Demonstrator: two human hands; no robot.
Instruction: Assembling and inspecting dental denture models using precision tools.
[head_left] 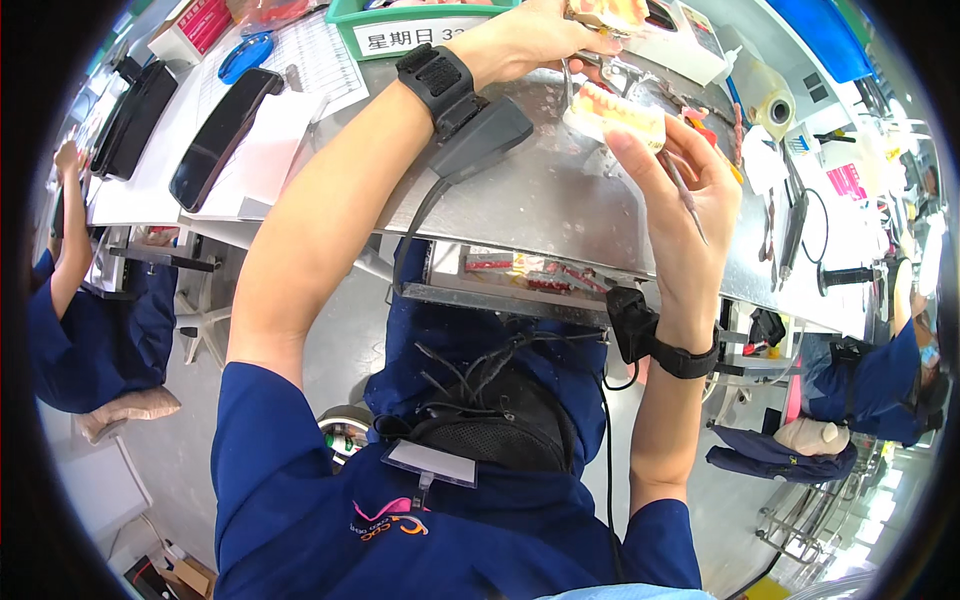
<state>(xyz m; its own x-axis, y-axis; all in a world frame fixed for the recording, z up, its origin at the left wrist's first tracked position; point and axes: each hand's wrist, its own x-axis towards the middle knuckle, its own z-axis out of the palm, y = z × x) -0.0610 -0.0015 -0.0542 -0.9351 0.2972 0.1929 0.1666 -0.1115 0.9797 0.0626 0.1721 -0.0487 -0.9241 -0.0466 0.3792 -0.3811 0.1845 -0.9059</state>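
Note:
My right hand (680,185) grips a cream dental model with a row of teeth (618,112) between thumb and fingers, and a thin metal pick (686,195) lies across its palm. My left hand (540,38) reaches further up the bench and closes on a second tooth model (608,12) near the top edge. A metal articulator frame (612,72) shows between the two models. Both wrists wear black bands with small boxes and cables.
A steel bench top (520,195) lies under my hands. A green tray (352,12), two black cases (222,135), paper sheets and a tape roll (775,105) lie around it. Hand tools (795,225) rest at right. Other people in blue sit at left (70,300) and right (880,380).

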